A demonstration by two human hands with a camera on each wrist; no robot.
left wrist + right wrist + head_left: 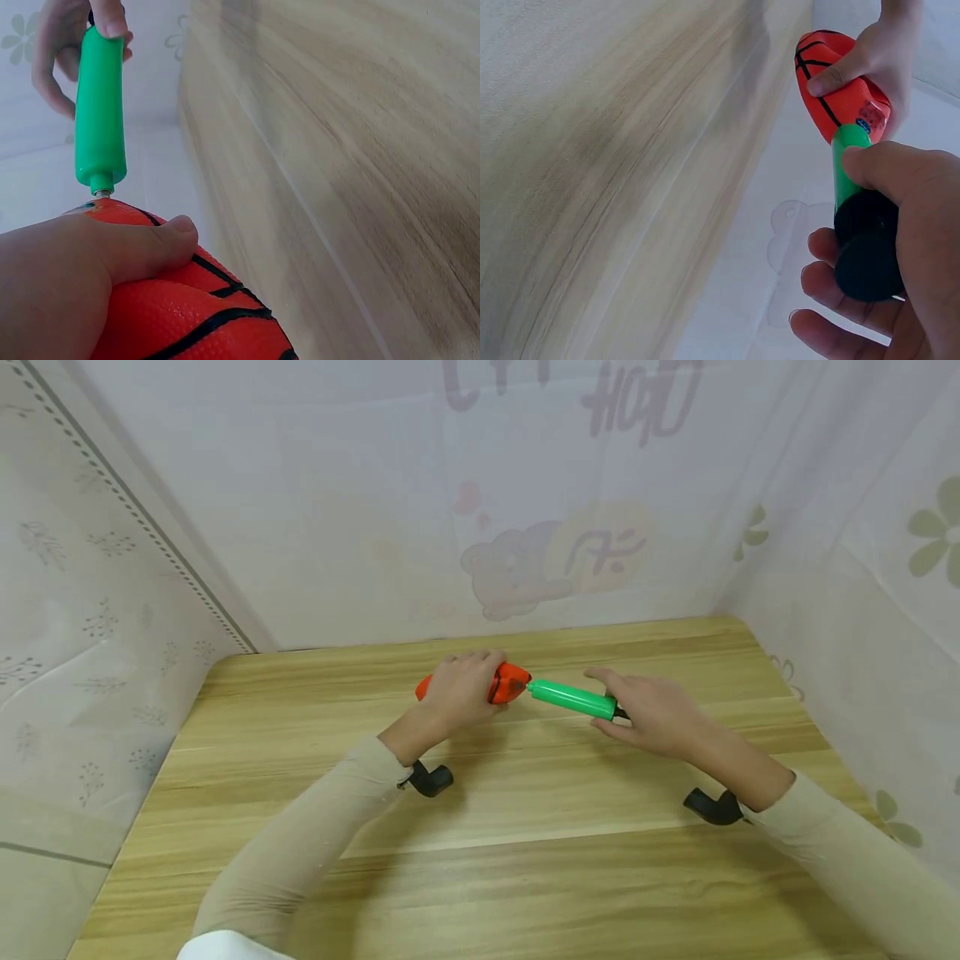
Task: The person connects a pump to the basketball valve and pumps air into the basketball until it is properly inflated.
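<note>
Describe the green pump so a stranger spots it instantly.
Over the wooden table, the left hand grips a crumpled red ball. The right hand holds the green pump against that ball: a slim, straight, black-ended cylinder, not red and crumpled.

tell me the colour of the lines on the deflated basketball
Black lines on the orange-red deflated basketball, shown best in the left wrist view.

a yellow-brown wood-grain tabletop [570, 893], its grain running side to side, spans the lower view. behind it hangs a white fabric sheet [337, 543] bearing a faded pinkish bear print [510, 577] and mauve lettering [603, 402]. the white sheet at left [45, 610] carries small grey sprigs [41, 543] and a dark dotted stripe [138, 510]; the white sheet at right [840, 635], sage-green flowers [927, 525].
</note>
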